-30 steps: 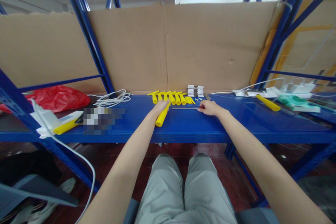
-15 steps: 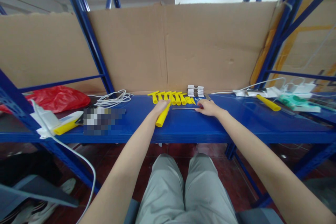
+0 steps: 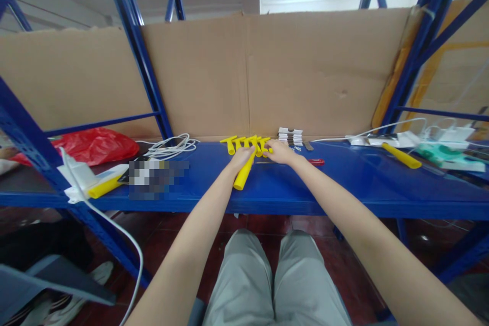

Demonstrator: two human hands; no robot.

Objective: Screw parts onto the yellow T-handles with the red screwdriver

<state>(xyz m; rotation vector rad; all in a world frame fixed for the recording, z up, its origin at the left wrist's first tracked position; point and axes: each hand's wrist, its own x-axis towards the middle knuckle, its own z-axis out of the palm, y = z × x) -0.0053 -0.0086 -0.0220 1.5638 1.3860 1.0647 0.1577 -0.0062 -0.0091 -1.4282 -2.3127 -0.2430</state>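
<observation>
Tabletop, blue (image 3: 286,188), under everything. Left hand (image 3: 240,158) still clamped on 1 yellow tube (image 3: 243,175), near table centre. Right hand (image 3: 280,152), at 2 o'clock from tube, shifted off red-handled screwdriver (image 3: 316,162), now exposed at 3 o'clock. At 12 o'clock, yellow T-shaped pieces (image 3: 231,146). Right fingertips now at small yellow piece (image 3: 270,150); cannot tell whether pinched. Attention apparently moved from tool to parts.
</observation>
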